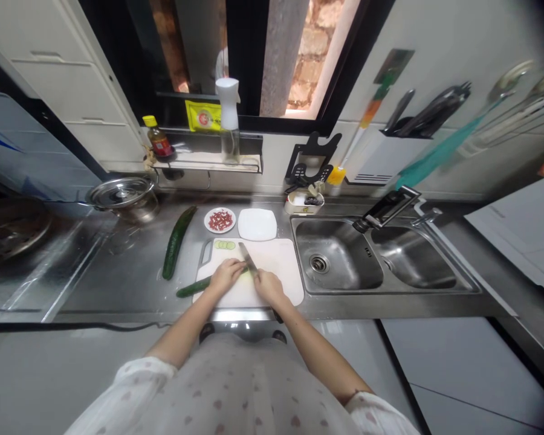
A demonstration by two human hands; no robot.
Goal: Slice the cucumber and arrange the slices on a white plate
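Observation:
A white cutting board point(278, 260) lies on the steel counter beside the sink. My left hand point(225, 275) is curled over a cucumber point(194, 287) that sticks out past the board's left edge, pinning it down. My right hand point(267, 285) is closed on the handle of a knife point(248, 258), whose blade points away from me next to the left hand's fingers. A few cucumber slices point(225, 244) lie at the board's far left corner.
A second whole cucumber point(176, 240) lies on the counter to the left. Behind the board stand a small dish of red pieces point(219, 220) and a white plate point(257, 224). A double sink point(340, 260) with a faucet point(385, 208) is on the right, a lidded pot point(122, 193) at far left.

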